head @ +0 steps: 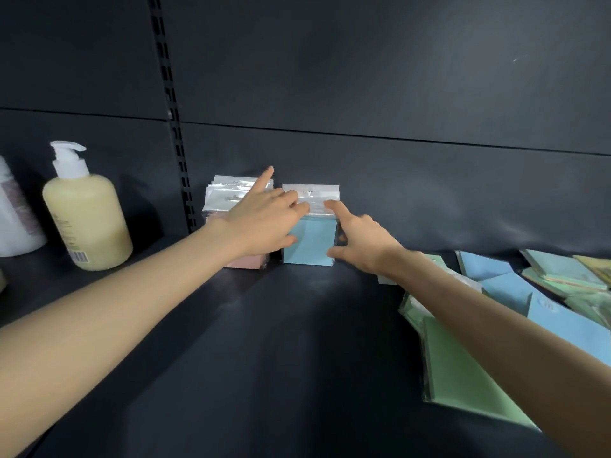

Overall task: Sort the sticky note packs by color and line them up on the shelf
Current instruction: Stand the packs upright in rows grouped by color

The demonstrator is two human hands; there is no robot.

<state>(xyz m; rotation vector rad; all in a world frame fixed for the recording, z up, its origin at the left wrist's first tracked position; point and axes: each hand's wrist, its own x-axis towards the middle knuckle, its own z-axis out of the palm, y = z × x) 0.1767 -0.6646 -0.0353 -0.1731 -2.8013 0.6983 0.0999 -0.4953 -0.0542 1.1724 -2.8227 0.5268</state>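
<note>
A row of pink sticky note packs [246, 261] stands upright against the shelf's back wall, mostly hidden behind my left hand. Right beside it stands a row of blue packs [312, 241] in clear sleeves with white hang tabs. My left hand [264, 219] lies across the front blue pack's left side, its fingertips on the tab, thumb at the left edge, index finger stretched up over the pink row. My right hand [360, 241] touches the same pack's right edge, index fingertip on the tab, thumb low on the edge.
Loose blue packs [506, 285] and green packs [463, 375] lie in a heap on the dark shelf [264, 358] at the right. At the left stand a yellow pump bottle [87, 219] and a white bottle [16, 219]. A slotted upright runs up the back wall.
</note>
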